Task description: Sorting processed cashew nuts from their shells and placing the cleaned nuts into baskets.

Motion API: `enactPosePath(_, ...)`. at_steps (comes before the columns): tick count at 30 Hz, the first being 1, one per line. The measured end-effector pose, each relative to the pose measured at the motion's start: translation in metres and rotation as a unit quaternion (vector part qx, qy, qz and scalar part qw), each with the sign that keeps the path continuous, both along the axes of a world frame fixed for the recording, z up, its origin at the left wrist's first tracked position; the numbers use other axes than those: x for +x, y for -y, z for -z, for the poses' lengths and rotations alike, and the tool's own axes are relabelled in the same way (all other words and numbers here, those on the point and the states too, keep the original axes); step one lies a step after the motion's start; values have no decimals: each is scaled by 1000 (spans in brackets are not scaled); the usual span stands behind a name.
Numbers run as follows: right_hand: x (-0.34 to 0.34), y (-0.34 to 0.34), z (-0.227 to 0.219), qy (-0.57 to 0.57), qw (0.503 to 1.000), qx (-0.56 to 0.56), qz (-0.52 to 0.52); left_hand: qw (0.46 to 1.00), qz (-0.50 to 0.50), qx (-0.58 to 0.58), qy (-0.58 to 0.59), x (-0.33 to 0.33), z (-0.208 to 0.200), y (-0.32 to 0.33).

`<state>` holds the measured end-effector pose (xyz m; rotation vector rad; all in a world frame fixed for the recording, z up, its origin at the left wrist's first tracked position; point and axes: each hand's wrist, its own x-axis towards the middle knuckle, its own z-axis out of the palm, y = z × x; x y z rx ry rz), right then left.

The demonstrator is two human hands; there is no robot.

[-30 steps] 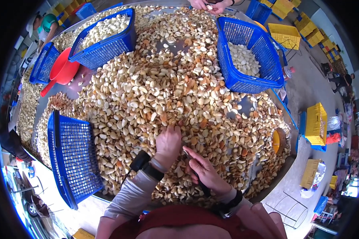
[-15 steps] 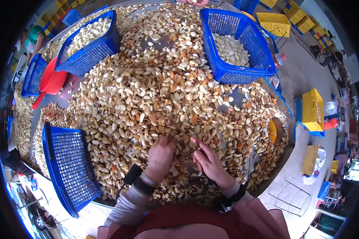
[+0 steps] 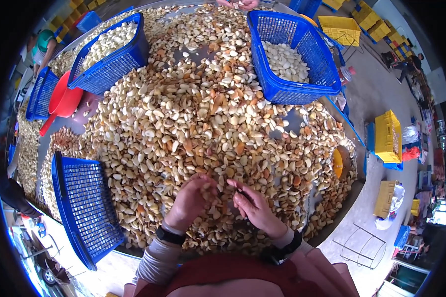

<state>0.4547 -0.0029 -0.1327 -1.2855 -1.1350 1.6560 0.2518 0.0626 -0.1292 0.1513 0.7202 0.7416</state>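
Note:
A thick spread of pale, flat, oval kernels, mixed with some orange and brown ones, covers the table before me. Low over its near part, my left hand has its fingers curled inward toward my right hand; what they hold, if anything, is hidden. Close beside it on the right, my right hand is partly closed, thumb and fingers drawn together. A small dark thing shows between those fingers, too small to name. Kernels lie beneath both hands.
At near left a blue basket leans tilted. Farther off stand blue baskets of whiter kernels, one left, one right. A red scoop lies left, a yellow round thing right. Another person's hands show at the far edge.
My left hand has drawn back toward me and left, its wrist turning. My right hand has shifted slightly left and nearer. The baskets stay put.

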Motion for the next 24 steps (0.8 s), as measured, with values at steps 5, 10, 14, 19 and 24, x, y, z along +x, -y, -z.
enactPosePath(5,4,0,0,26,999,-37,23,550,234,505,-623,30,21,11)
enactPosePath(10,7,2,-10,23,999,-33,29,513,224,536,-631,15,31,5)
enactPosePath(14,19,8,2,51,997,-12,55,941,160,188,-231,-14,-2,-11)
enactPosePath(19,-9,-27,10,417,867,270,45,989,-2,113,-94,-19,-37,-10)
enactPosePath(24,7,-34,35,561,779,280,13,986,-5,50,-157,-11,-16,7)
